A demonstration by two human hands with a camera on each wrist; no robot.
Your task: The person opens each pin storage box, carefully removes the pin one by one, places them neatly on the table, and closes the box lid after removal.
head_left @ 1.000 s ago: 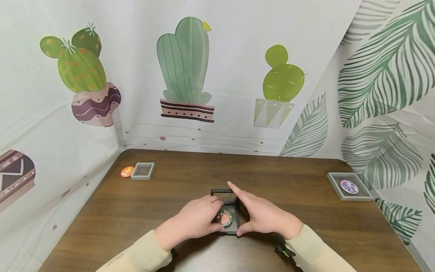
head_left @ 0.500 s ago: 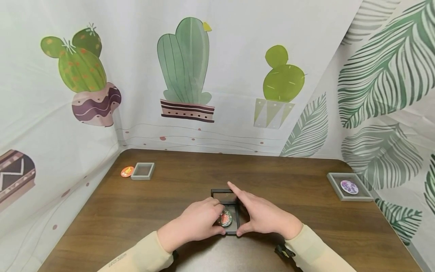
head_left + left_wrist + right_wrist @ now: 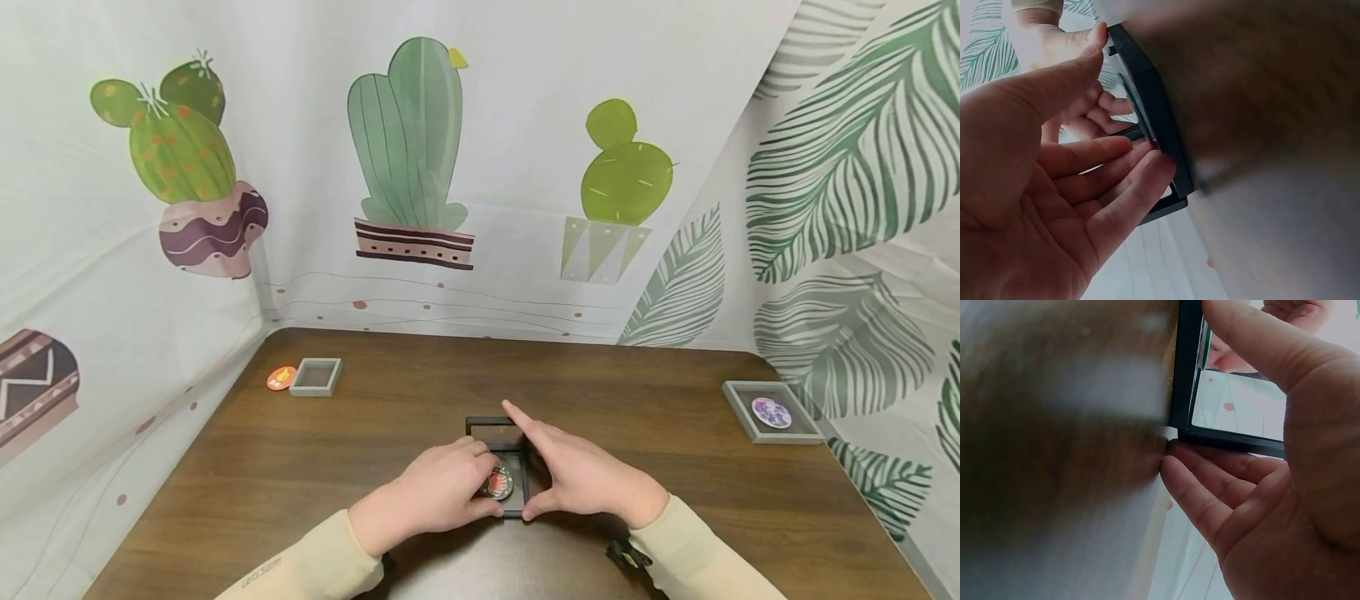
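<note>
A black-framed display case lies unfolded on the table, one half flat and its lid standing up at the back. On the flat half's clear film is a round badge with a dark green rim and a red and white middle. My left hand bends its fingers over the badge's left side, its thumb at the case's near edge; the fingertips are right at the badge and case. My right hand grips the case's right side, thumb at the near corner and fingers behind the lid.
At the back left a small grey frame lies beside an orange round badge. A larger grey frame with a purple round badge lies near the right edge. Printed cloth hangs behind the brown table.
My left hand has shifted slightly right, its thumb sliding along the case's near edge, and the badge has moved slightly right with it. The right hand and the case have stayed still.
</note>
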